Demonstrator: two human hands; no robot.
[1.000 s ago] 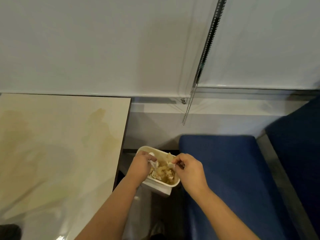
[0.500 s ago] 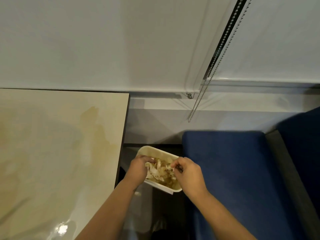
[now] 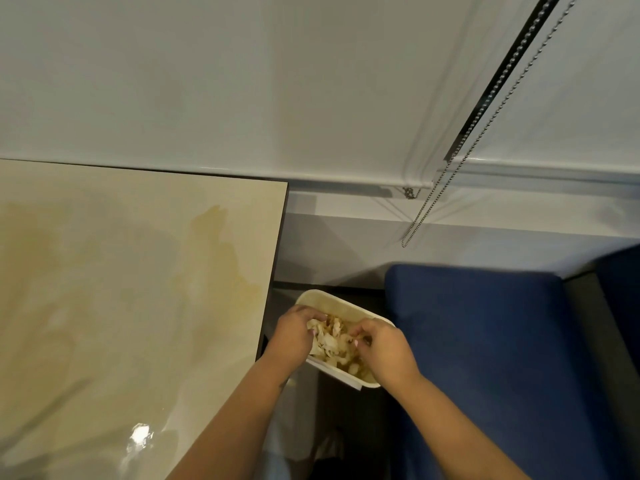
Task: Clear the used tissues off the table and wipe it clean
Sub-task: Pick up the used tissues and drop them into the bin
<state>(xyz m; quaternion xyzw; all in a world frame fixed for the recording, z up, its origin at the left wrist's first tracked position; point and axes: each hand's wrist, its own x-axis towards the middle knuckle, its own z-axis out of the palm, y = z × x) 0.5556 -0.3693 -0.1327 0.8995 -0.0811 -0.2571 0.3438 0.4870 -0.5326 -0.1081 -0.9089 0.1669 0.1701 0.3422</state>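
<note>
while both your hands work in the bin, the table waits on your left

your left hand (image 3: pixel 292 336) clutches crumpled used tissues (image 3: pixel 327 337) over the small bin (image 3: pixel 322 299); your right hand (image 3: pixel 386 348) pinches at the same wad, what exactly i cannot tell; the bin sits below the table's right edge, long axis slanting away to the left; the stained table (image 3: pixel 121 289) lies nearer your left hand, so wiping means reaching left.

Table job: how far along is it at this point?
Done: no tissues show on the table. In hand: both hands, left and right, press crumpled tissues into the bin beside it. Left: wiping; a yellowish stain remains.
</note>
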